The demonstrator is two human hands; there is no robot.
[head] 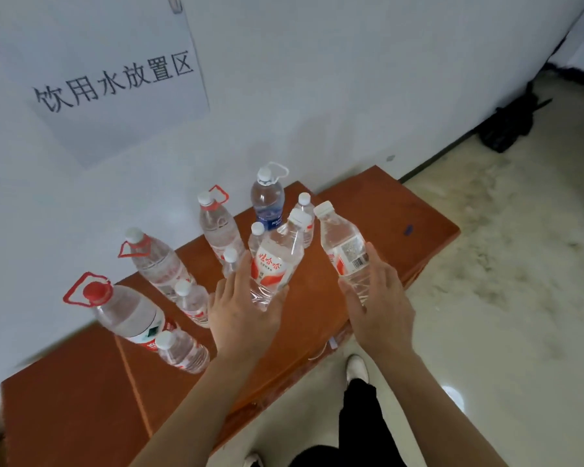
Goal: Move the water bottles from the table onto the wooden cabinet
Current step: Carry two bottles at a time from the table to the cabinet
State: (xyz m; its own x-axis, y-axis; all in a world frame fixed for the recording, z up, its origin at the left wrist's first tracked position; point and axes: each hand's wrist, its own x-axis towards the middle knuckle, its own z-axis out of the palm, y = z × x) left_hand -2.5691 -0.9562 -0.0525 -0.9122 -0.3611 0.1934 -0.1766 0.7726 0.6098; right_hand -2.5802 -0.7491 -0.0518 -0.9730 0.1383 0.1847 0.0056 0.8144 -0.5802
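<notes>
Head view looked down on the wooden cabinet (385, 224), set against the wall under a paper sign (115, 79). At the cabinet's left end stood a big red-capped bottle (125, 311). More big and small bottles ran in a loose row along the cabinet's back toward a blue-labelled bottle (267, 200) near its middle. All were upright and looked already delivered.

Left hand (243, 315) gripped a small red-labelled bottle (275, 261) round its lower half, fingers curled, tilted over the cabinet's middle. Whether its base touched the top could not be told. Right hand (378, 305) held a clear bottle (343, 247) the same way, leaning over the cabinet's right part.

Table was not in view, so what remained there could not be judged. Judgement: task well along, these two bottles not yet set down.
</notes>
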